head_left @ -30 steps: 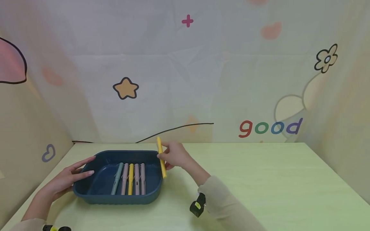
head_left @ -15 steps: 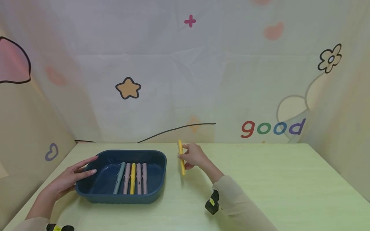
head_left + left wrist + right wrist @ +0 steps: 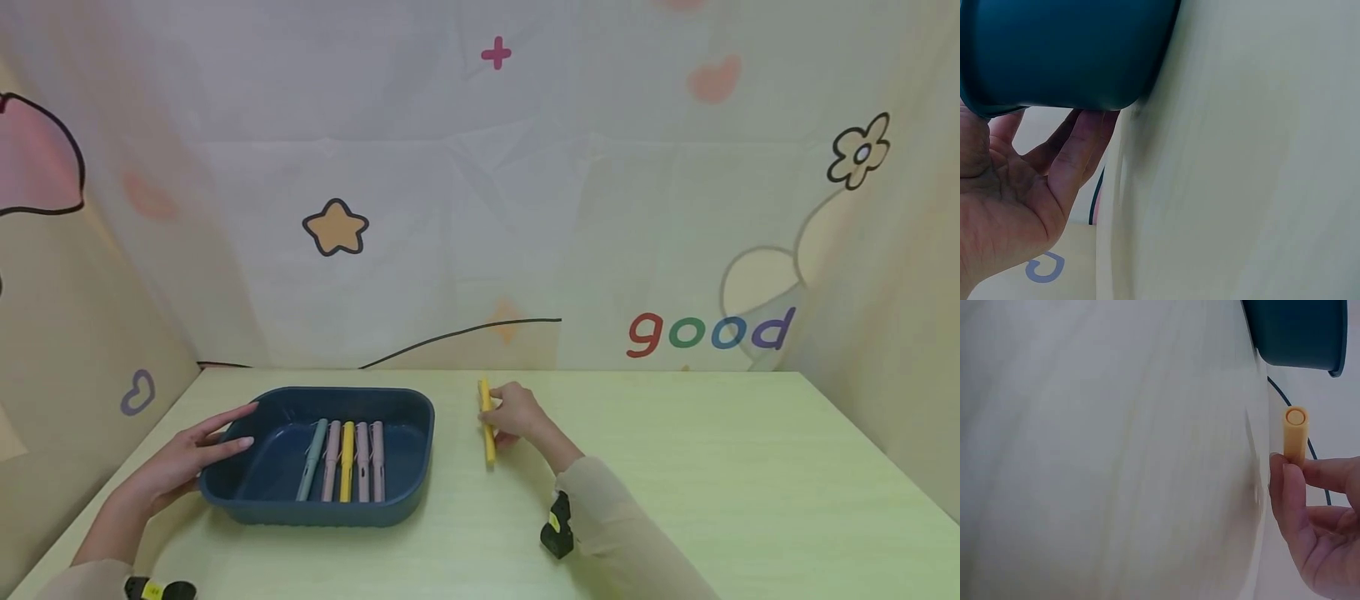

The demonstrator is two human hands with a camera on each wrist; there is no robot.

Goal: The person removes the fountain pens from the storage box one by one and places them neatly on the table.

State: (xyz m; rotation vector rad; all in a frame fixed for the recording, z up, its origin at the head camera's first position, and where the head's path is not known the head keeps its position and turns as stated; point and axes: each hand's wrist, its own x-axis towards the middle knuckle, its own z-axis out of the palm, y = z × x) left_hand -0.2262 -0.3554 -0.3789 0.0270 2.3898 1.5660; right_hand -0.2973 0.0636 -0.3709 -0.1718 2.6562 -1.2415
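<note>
My right hand (image 3: 521,414) pinches a yellow pen (image 3: 487,425) between thumb and fingers, to the right of the blue basin (image 3: 315,515). The pen points away from me, close over the table; in the right wrist view its round end (image 3: 1295,417) faces the camera. My left hand (image 3: 176,462) holds the basin's left end, thumb over the rim and fingers against the outer wall. Inside lie a teal pen (image 3: 312,460), a yellow pen (image 3: 347,461) and three mauve pens (image 3: 378,461), side by side with clips showing.
The pale green table (image 3: 660,483) meets a cloth backdrop (image 3: 450,250) with printed shapes behind, and similar walls at both sides. Each wrist carries a small black camera (image 3: 557,527). The basin's raised rim stands left of the right hand.
The right hand has carried the yellow pen from beside the basin's right rim farther right, then lowered it toward the table. The left hand keeps its place on the basin.
</note>
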